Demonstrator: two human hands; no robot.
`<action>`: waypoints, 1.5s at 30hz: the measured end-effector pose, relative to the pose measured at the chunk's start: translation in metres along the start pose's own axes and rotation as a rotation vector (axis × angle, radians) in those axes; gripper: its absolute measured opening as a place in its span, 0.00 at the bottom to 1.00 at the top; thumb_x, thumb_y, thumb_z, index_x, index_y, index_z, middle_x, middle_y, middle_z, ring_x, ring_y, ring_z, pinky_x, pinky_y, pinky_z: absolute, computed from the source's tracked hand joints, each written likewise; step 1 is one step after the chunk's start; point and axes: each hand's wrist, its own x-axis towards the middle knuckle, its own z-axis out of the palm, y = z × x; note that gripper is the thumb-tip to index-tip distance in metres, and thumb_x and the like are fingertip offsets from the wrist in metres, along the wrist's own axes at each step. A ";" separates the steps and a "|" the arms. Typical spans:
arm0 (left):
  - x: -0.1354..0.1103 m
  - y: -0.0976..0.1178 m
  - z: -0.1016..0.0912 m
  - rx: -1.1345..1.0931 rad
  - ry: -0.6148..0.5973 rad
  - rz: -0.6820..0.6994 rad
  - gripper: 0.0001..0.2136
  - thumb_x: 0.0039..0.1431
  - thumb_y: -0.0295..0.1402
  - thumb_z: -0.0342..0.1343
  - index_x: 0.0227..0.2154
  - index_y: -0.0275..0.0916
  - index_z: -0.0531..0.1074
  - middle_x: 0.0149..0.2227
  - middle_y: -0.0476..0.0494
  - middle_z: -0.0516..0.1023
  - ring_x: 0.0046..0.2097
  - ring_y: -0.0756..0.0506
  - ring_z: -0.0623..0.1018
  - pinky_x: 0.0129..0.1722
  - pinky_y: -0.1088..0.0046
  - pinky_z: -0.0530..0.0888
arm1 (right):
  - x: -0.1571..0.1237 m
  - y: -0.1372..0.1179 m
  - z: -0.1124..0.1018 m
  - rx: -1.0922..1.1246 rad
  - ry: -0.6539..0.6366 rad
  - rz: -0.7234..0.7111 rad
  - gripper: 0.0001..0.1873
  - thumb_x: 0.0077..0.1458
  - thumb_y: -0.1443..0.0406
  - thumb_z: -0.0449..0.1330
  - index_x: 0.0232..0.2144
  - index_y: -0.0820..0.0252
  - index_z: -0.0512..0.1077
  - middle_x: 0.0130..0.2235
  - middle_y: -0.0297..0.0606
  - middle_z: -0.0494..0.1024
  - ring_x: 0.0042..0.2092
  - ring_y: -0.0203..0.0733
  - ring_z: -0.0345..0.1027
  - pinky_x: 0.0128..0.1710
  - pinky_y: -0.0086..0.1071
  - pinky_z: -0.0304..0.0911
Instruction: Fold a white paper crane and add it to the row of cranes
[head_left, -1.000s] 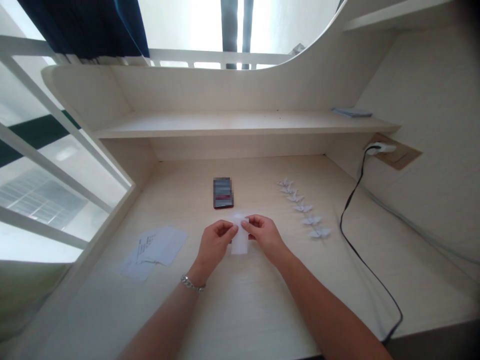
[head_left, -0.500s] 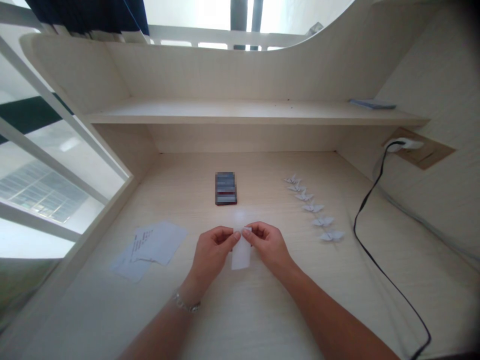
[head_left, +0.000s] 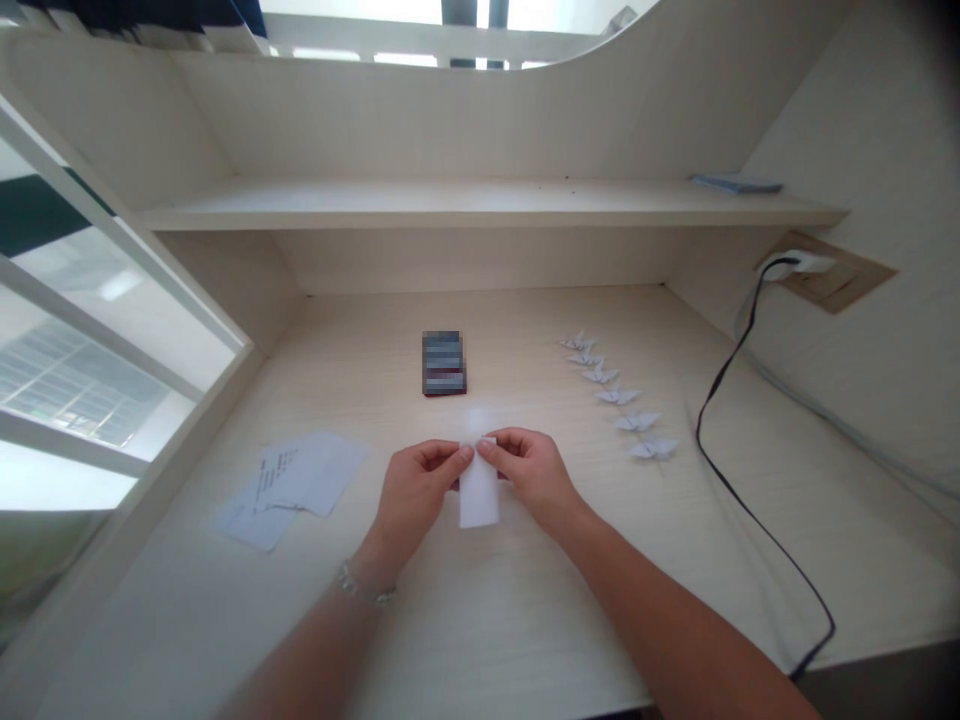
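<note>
Both hands pinch the top edge of a small white paper sheet that hangs or lies over the pale wooden desk. My left hand grips its upper left corner with thumb and forefinger. My right hand grips the upper right corner the same way. A bracelet circles my left wrist. Behind the hands a dark phone lies flat on the desk. A row of several small white paper cranes runs diagonally to the right of the hands.
A few loose paper sheets lie at the left. A black cable runs from a wall socket down across the desk's right side. A shelf spans the back; a window rail borders the left.
The view has tilted down a little and shifted. Both hands stay pinched on the paper's top edge, with almost no movement between them.
</note>
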 end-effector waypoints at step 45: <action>0.001 -0.002 0.002 0.067 0.071 0.033 0.14 0.47 0.40 0.60 0.32 0.34 0.76 0.29 0.43 0.78 0.30 0.47 0.75 0.30 0.72 0.72 | 0.001 0.007 0.002 0.013 -0.008 0.099 0.17 0.35 0.57 0.67 0.18 0.62 0.65 0.19 0.30 0.69 0.22 0.33 0.62 0.22 0.28 0.59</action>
